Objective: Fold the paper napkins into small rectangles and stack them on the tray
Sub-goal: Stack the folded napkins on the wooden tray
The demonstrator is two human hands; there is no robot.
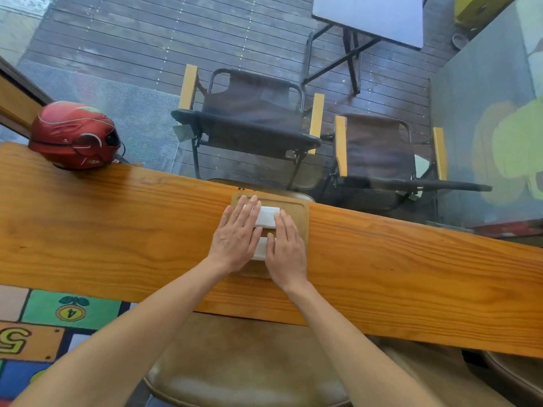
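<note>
While both bare forearms reach in from the near edge, two hands lie flat, palms down, over a wooden tray [302, 218] that sits on the long wooden counter [117, 230]. The tray is a shallow rounded rectangle with a raised rim, pale brown against the glossy orange, strongly grained plank of the counter. Two white folded napkins can be counted on it. The far napkin [267, 216] is a small, thick rectangle with soft edges, lying toward the tray's far end. The near napkin [260, 248] shows only as a narrow white strip between the two hands, so its full shape cannot be told.

The left hand [235, 239] has its fingers [249, 212] spread and straight, their tips resting on the left end of the far napkin. The right hand [286, 251] has its fingers [282, 227] extended and close together, pressing flat beside the near napkin and touching the near right corner of the far one. Neither hand pinches anything.

One red glossy helmet [75, 136] rests at the counter's far left end. Beyond the glass stand two folding chairs, the left chair [249, 113] and the right chair [379, 148], each with dark fabric and yellow wooden armrests, on grey planked decking.
</note>
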